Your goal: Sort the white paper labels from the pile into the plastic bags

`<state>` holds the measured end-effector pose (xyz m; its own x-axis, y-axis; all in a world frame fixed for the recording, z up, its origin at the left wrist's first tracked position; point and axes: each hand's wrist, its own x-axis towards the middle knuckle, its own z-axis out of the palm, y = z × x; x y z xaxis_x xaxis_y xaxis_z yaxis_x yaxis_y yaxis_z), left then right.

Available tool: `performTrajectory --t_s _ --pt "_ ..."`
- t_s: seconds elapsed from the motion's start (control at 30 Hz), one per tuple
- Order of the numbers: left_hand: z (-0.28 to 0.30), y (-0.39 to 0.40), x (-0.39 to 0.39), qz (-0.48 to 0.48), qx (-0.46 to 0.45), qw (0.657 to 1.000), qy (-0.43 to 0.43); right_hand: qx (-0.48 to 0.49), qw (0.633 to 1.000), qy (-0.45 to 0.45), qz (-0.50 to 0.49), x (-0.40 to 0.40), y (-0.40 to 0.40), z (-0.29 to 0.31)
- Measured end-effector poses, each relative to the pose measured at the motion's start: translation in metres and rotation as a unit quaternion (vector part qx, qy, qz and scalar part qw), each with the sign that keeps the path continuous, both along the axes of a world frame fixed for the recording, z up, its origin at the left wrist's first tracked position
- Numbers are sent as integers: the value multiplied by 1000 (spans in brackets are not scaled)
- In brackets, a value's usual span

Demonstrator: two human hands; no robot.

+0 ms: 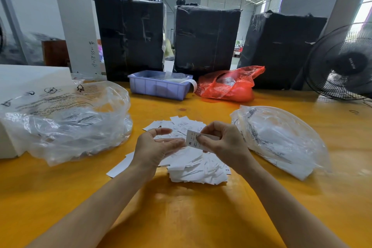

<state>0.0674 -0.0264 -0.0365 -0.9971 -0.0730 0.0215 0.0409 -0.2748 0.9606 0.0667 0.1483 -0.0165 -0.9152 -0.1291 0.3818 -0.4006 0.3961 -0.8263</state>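
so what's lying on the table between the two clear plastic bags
In the head view, the pile of white labels lies between the left bag and the right bag. Both hands hover over it; the right hand pinches one label.

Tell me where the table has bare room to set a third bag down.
Widest bare patch: the near yellow table, in front of the label pile. A smaller one lies between the pile and the blue bin. Crowded: the left clear bag and the right clear bag flank the pile closely; the red bag and fan fill the far right.
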Motion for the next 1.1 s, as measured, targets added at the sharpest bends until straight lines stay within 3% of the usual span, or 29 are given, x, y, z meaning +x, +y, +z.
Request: performTrajectory --t_s 0.2,0.77,1.1 --pt "-1 -1 0 1 -4 1000 9 14 1000 -15 19 1 -1 0" --pt "-4 1 2 35 -147 986 69 -130 978 -147 71 -2 4 3" --pt "-6 2 2 38 -137 986 83 -57 982 -144 111 2 -2 -2"
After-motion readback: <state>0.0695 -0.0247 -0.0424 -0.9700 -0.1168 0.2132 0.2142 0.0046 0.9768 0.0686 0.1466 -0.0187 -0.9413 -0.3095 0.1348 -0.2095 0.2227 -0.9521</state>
